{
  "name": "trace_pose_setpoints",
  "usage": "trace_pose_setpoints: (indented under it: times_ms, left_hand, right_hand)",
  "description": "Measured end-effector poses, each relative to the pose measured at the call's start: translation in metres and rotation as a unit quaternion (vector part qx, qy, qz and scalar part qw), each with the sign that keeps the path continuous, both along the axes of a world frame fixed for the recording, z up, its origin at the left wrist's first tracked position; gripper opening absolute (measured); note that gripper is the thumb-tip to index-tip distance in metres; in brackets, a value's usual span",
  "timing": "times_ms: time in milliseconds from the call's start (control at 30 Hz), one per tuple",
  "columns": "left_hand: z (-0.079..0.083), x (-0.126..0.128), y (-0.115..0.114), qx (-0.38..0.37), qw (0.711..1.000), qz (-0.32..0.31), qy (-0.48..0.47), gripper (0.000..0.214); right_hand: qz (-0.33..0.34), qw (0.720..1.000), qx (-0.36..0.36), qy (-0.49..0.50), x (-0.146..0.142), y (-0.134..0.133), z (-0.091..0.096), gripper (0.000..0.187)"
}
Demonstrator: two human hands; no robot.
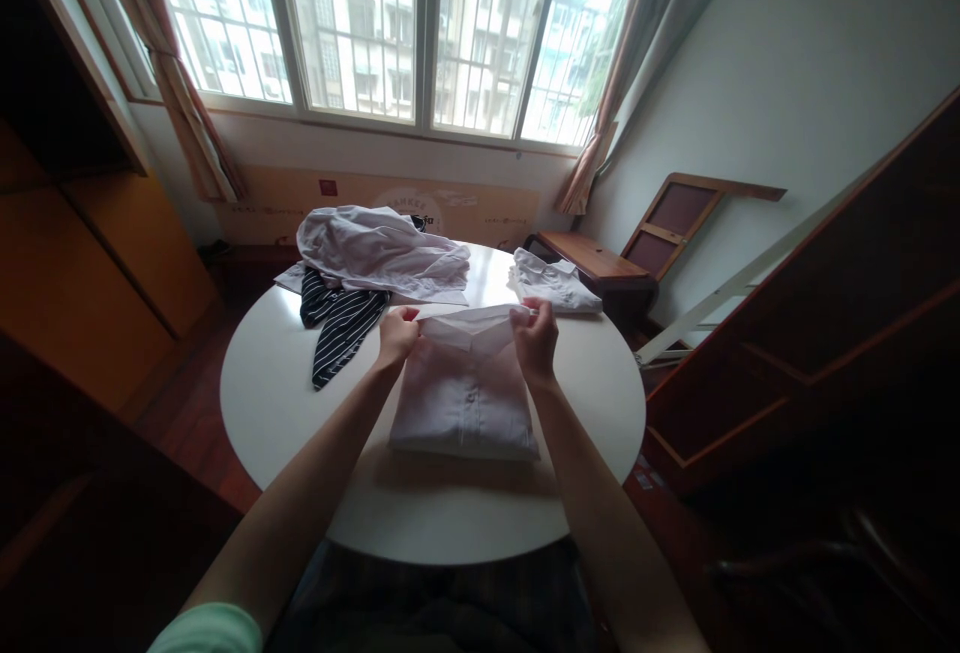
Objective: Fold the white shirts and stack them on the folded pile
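Note:
A white shirt (465, 403), folded into a rectangle with its buttoned front up, is in front of me over the round white table (277, 413). My left hand (399, 335) is closed on the left end of its collar. On the right end of the collar, my right hand (535, 338) is closed in the same way, fingers pinching the cloth. The collar stretches between both hands at the far side of the shirt. A dark shadow lies under the shirt's near edge; whether it touches the table I cannot tell.
A heap of white clothes (375, 248) lies at the table's back left, with a black striped garment (349, 328) partly beneath it. Another folded white shirt (556, 283) rests at the back right. A wooden bench (592, 258) stands beyond, below the window (420, 33).

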State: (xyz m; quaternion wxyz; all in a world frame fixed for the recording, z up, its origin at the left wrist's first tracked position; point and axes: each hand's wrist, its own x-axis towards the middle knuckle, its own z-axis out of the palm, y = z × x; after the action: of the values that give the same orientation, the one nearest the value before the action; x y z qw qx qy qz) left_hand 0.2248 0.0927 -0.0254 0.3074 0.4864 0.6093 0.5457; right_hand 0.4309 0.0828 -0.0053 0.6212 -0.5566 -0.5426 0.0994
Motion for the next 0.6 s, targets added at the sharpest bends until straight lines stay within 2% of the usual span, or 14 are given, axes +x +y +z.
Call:
trace_pose_setpoints:
  times_ms: [100, 200, 300, 467, 600]
  left_hand:
    - [-0.001, -0.002, 0.002, -0.002, 0.998, -0.021, -0.064, 0.019]
    - [0.002, -0.002, 0.001, 0.033, 0.996, -0.009, -0.078, 0.02]
    - [0.007, -0.001, -0.002, 0.066, 0.994, -0.013, -0.084, 0.021]
    - [0.016, -0.001, -0.009, 0.055, 0.991, -0.072, -0.101, 0.017]
    - [0.018, -0.004, -0.01, 0.054, 0.986, -0.133, -0.083, 0.019]
  right_hand:
    - [-0.02, 0.998, -0.043, 0.036, 0.006, 0.005, -0.002, 0.025]
    - [-0.023, 0.997, -0.073, 0.031, 0.011, 0.008, -0.003, 0.014]
    - [-0.023, 0.998, -0.053, 0.0, 0.011, 0.006, -0.003, 0.015]
    - [-0.013, 0.997, 0.002, -0.077, 0.007, 0.003, -0.005, 0.014]
    - [-0.039, 0.984, -0.049, -0.164, 0.008, 0.006, -0.009, 0.02]
